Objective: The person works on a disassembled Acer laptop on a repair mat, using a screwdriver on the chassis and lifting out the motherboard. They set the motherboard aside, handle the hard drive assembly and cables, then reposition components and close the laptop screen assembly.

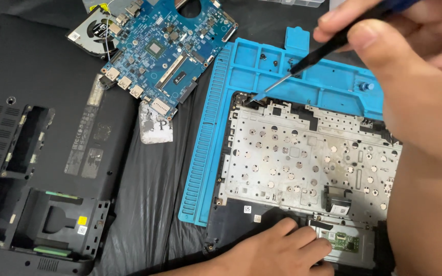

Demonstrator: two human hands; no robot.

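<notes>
My right hand (410, 66) grips a screwdriver (308, 60) with a dark shaft. Its tip touches the top left corner of a laptop palmrest frame (292, 158), a silver perforated metal plate in a black shell. My left hand (277, 250) rests flat on the frame's lower edge, beside the touchpad board (344, 241). The frame lies on a blue silicone work mat (216, 133).
A blue motherboard (167, 46) with a fan (90, 28) lies at the top centre. The black laptop bottom cover (47, 153) sits at the left. Small screws (263, 55) rest in the mat's top compartments. A dark cloth covers the table.
</notes>
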